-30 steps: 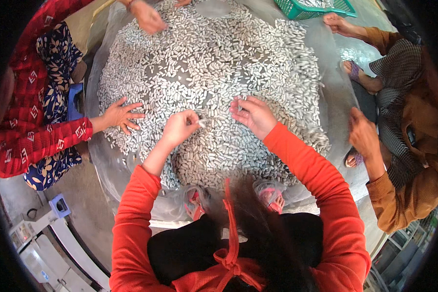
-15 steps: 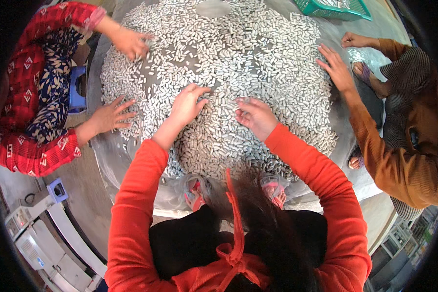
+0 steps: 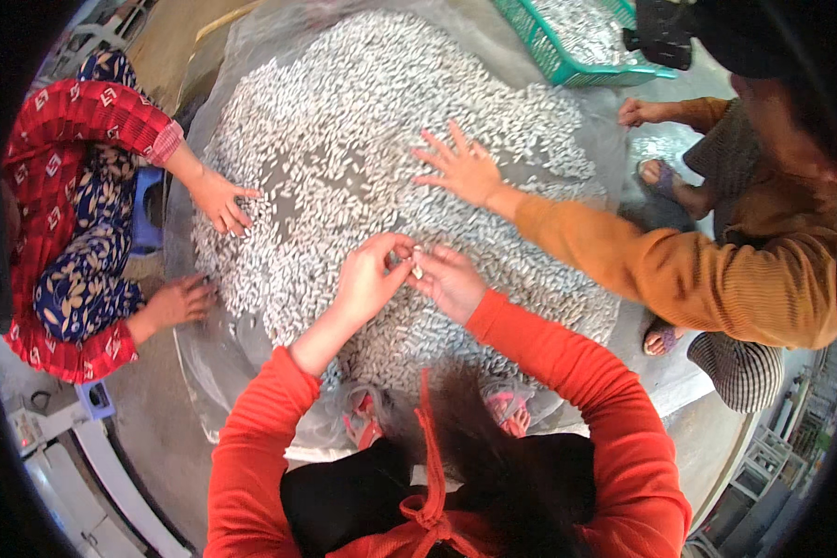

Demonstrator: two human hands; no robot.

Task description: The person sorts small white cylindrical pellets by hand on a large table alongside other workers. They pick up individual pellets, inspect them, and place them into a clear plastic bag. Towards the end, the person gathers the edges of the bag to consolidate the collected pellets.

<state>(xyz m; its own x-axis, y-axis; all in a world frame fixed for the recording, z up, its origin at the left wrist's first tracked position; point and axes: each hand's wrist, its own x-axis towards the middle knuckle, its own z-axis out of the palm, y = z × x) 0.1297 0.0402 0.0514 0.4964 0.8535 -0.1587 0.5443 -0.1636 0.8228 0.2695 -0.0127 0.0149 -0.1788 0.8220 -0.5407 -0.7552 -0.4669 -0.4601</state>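
A wide heap of small silvery-white capsule-shaped pieces (image 3: 372, 74) is spread before me. My left hand (image 3: 367, 277) and my right hand (image 3: 451, 285) meet above its near part. The left one's thumb and fingers are pinched together; what they hold, if anything, is hidden. My right hand's fingers curl around at least one pale capsule-shaped piece (image 3: 418, 271), which shows between the two hands. The rest of the right palm is hidden.
Clear plastic sheeting (image 3: 205, 391) lies under the heap. At left, a co-worker's hands (image 3: 219, 200) touch its edge; another co-worker's hand (image 3: 465, 172) reaches over the middle from the right. A green basket (image 3: 567, 70) of similar pieces stands at the far right.
My hands have come together from apart, a piece now between them. The right co-worker's hand has swept in over the heap. The left co-worker's upper hand has moved nearer me. The view has shifted.
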